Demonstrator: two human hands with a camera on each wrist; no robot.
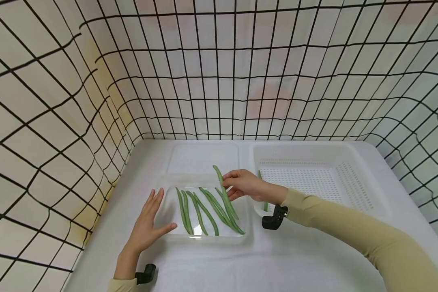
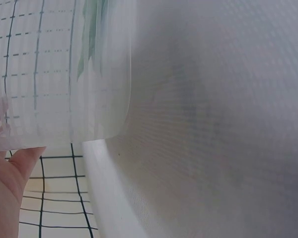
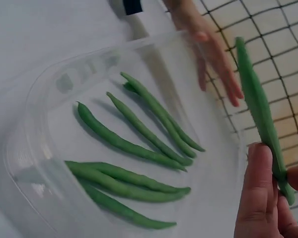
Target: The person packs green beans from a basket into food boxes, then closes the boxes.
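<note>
A clear plastic container [image 1: 219, 240] holds several green beans [image 1: 186, 213] lying lengthwise, spread side by side. My right hand [image 1: 246, 185] pinches one green bean [image 1: 218, 174] between thumb and fingertips over the container's right part. In the right wrist view, that held bean [image 3: 258, 104] points up and away from the fingers. My left hand [image 1: 146, 227] is at the container's left side, fingers straight and thumb spread towards the rim; it holds nothing. Whether it touches the wall, I cannot tell.
To the right stands a white perforated basket [image 1: 377, 198] with a green bean [image 1: 265, 206] by its left wall. A faint clear flat piece [image 1: 204, 156] lies behind the container. Black wire grid panels [image 1: 233, 77] enclose the white table [image 1: 277, 263] at the back and sides.
</note>
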